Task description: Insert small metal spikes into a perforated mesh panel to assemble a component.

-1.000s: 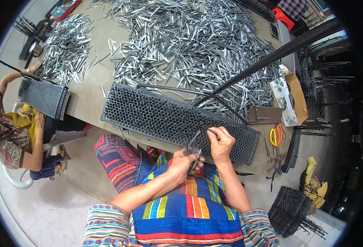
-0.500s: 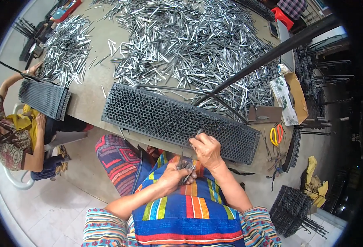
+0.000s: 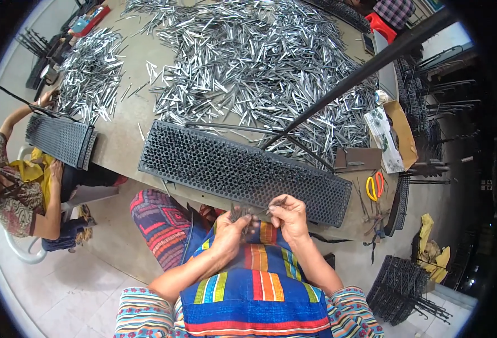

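Observation:
My left hand (image 3: 229, 234) is closed round a bunch of thin grey metal strips (image 3: 238, 213), held above my lap by the table edge. Just to its right, my right hand (image 3: 291, 219) pinches what looks like one or more of the same strips; its fingertips are partly blurred. Both hands are at the near edge of a long black perforated tray (image 3: 203, 158), which lies slanted along the table's front. Dark pieces stand in many of the tray's holes, more thickly toward its left and far side. A large heap of loose silvery strips (image 3: 248, 67) spreads beyond the tray.
A dark bar (image 3: 338, 93) slants over the table. At right lie yellow-and-orange-handled scissors (image 3: 375, 187), a brown flat case (image 3: 358, 160) and an open cardboard box (image 3: 402, 135). At left, a co-worker (image 3: 23, 191) sits by another tray (image 3: 60, 138) and a smaller heap (image 3: 91, 76).
My right hand has drawn back from the tray toward me and a little right. My left hand has risen slightly to the left, bringing its bunch of strips nearer the tray edge.

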Tool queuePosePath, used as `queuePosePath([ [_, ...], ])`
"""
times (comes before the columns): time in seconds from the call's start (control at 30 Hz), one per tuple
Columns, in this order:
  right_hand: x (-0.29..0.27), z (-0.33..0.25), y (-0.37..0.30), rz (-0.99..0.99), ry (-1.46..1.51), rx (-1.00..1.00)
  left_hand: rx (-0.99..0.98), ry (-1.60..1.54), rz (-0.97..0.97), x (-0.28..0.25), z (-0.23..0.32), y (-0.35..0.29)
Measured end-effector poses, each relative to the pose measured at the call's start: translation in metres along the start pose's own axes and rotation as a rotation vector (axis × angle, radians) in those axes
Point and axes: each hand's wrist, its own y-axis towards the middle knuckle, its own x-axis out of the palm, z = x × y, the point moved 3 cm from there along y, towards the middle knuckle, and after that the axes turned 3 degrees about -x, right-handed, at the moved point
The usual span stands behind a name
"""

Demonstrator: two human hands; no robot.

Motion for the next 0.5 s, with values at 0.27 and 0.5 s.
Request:
queuePosePath([
  [0.27, -0.021, 0.003, -0.006, 0.016, 0.081, 0.114, -0.109, 0.120, -0.017, 0.005, -0.009, 0.004],
  [0.5, -0.017, 0.011, -0.007, -0.047, -0.133, 0.113, -0.151, 0.109, -0.161, 0.017, -0.018, 0.008],
])
